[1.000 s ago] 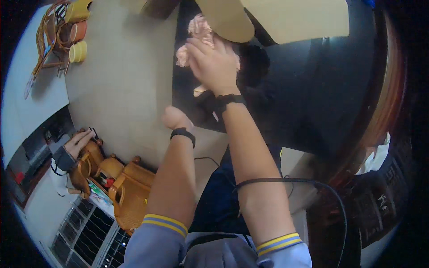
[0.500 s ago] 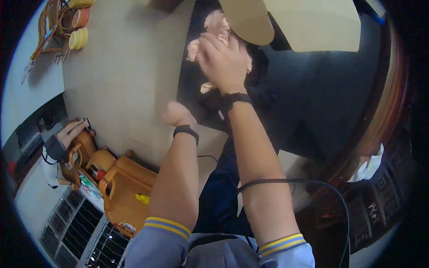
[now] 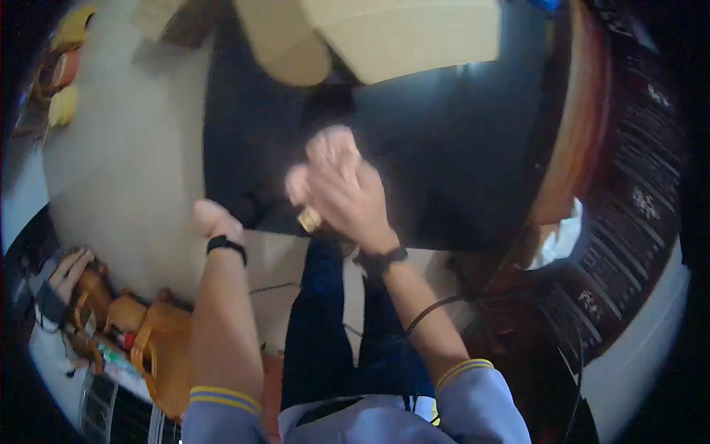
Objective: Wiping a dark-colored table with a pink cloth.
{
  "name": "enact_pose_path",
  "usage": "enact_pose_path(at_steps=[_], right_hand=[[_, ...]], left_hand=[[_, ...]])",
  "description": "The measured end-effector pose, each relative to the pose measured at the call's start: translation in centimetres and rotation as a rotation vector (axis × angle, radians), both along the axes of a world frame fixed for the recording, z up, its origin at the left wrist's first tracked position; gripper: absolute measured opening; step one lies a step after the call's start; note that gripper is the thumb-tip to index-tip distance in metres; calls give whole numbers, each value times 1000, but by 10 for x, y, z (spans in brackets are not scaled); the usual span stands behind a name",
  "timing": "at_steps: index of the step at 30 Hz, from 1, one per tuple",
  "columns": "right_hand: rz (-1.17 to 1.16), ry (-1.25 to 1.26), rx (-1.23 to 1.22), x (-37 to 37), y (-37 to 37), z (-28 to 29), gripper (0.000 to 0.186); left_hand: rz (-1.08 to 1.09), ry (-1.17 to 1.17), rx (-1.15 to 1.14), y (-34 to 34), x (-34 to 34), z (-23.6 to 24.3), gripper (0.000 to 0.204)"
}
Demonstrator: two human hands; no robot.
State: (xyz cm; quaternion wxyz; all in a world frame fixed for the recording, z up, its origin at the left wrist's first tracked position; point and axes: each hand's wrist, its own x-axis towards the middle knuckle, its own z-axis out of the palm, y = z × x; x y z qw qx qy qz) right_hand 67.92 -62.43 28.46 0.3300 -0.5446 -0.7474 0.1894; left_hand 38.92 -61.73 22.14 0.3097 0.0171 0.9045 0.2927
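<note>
The bunched pink cloth (image 3: 332, 140) was mid-frame, its long axis running from top to lower left, beneath the right hand (image 3: 349, 198), fingers extended, any pinch blurred. I couldn't tell the grip of the left hand (image 3: 215, 218). Above, a beige panel (image 3: 414, 37) hid part of the black surface (image 3: 444, 163).

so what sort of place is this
Probably a room in a home, perhaps a living room: a wooden armchair stands at the lower left, coloured pots are at the upper left, and a dark table fills the middle.
</note>
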Motion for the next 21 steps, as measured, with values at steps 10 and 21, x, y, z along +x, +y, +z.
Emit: enact_pose_path(at_steps=[10, 21], right_hand=[[-238, -376, -108, 154, -106, 16, 36], [-853, -624, -71, 196, 79, -16, 22]], left_hand=[[-7, 303, -189, 4, 3, 10, 33], [193, 177, -71, 20, 49, 30, 43]])
